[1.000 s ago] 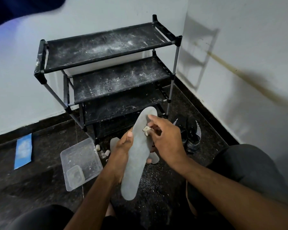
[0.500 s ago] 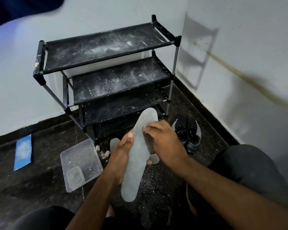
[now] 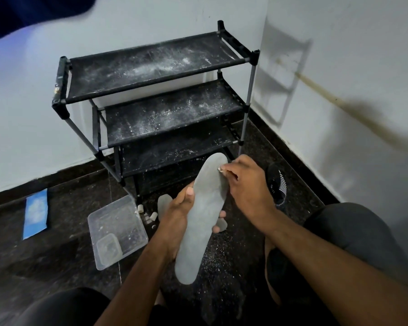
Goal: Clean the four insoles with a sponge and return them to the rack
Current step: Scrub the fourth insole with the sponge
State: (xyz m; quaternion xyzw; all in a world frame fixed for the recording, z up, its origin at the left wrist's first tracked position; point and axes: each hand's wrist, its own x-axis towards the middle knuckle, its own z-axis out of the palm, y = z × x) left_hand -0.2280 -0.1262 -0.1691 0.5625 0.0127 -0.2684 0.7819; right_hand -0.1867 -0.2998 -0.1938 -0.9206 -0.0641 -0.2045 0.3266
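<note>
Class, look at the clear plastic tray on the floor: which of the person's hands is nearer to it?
Left. The left hand grips the insole just right of the tray; the right hand is farther right.

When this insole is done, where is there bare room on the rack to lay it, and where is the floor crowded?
All visible shelves of the rack lie bare apart from white dust; the top shelf and second shelf are the widest open. The floor at the rack's foot is crowded: a clear tray, small white bits, other insoles and black shoes.
</note>
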